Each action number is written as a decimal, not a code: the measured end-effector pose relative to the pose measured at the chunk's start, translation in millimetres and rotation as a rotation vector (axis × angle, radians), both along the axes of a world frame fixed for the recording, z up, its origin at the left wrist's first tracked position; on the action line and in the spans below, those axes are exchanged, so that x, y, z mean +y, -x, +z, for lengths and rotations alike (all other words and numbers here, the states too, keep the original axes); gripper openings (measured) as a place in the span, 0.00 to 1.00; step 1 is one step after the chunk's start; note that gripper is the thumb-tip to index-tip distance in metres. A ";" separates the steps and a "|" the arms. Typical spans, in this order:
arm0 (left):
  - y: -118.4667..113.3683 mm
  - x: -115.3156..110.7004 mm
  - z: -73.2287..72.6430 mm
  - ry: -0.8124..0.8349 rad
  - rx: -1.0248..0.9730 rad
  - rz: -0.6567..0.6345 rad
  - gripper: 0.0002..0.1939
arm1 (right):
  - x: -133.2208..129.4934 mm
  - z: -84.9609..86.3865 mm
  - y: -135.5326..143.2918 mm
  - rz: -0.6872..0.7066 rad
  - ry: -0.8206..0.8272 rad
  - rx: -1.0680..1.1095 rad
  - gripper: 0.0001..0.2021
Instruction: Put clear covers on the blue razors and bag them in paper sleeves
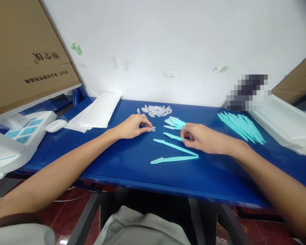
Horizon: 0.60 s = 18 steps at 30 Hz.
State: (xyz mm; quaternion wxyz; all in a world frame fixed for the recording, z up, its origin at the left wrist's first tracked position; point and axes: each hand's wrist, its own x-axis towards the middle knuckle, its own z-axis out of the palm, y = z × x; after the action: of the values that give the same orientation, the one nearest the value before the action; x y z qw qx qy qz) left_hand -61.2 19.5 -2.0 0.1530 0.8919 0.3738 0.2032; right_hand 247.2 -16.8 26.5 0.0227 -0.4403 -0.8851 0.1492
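My left hand (134,126) is closed in a pinch on small clear plastic blade caps (152,128), held just above or on the blue table. A loose pile of the same caps (157,110) lies behind it. My right hand (197,137) has its fingers curled around the handle end of a teal eyebrow razor (171,136), its blade end pointing left. Behind these fingers is a small bunch of teal razors (175,122), partly hidden by the hand. Nearer to me, two single razors (177,147) lie apart at their left ends, their right tips meeting.
A larger heap of teal razors (241,127) lies to the right, beside a stack of white translucent trays or bags (283,126). White sleeves (99,110), a white earphone case (56,126) and a white device (35,132) are left. A cardboard box (28,51) leans over the left.
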 end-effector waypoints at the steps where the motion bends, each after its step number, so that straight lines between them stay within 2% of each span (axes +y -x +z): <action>1: -0.1 -0.2 0.1 0.003 0.003 -0.002 0.16 | -0.3 1.0 -0.9 -0.009 0.019 -0.011 0.09; 5: -0.2 -1.2 0.1 0.010 0.034 -0.015 0.17 | -0.3 3.1 -5.1 -0.038 0.029 -0.058 0.09; 11: -1.7 -4.5 0.9 0.008 0.119 -0.010 0.17 | 1.9 1.4 -0.9 -0.023 -0.225 -0.122 0.10; 18: -3.7 -7.7 0.2 -0.061 0.227 -0.021 0.18 | 1.5 -1.9 5.3 -0.078 -0.358 0.008 0.11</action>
State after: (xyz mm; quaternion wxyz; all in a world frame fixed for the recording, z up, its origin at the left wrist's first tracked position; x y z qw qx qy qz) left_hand -57.5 11.8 -1.8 0.0847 0.9173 0.3730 0.1108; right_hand 241.9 -15.3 24.6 0.1100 -0.4627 -0.8796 -0.0100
